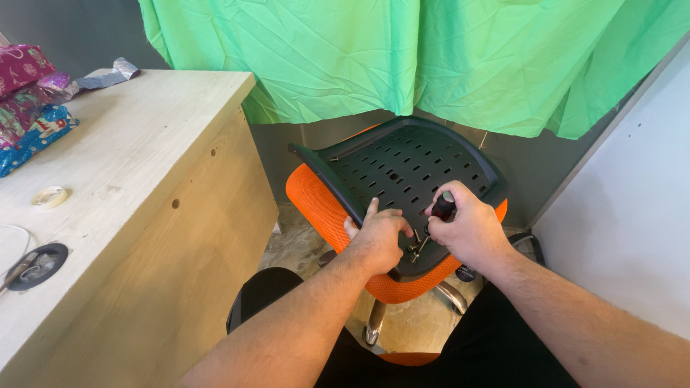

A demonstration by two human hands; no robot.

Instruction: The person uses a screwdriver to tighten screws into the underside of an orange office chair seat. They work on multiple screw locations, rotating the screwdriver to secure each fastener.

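The right hand (467,228) fingers are clenched around a dark screwdriver (443,207), tip down by the loose screws (417,248) (small, easy to lose). The left hand (377,241) presses flat, fingers loose, on the black chair plate (402,162); it is best to keep the tool straight.

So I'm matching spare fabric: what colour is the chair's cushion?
Orange cushion, under a black slotted panel; head view.

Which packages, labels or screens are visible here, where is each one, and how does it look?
Magenta wrapped package: far left edge of the desk, soft shape, gold pattern.
Blue wrapped package: just in front of it, flat, with coloured figures.
Round black label: under the chair seat, beside the right wrist.
No screens are visible.
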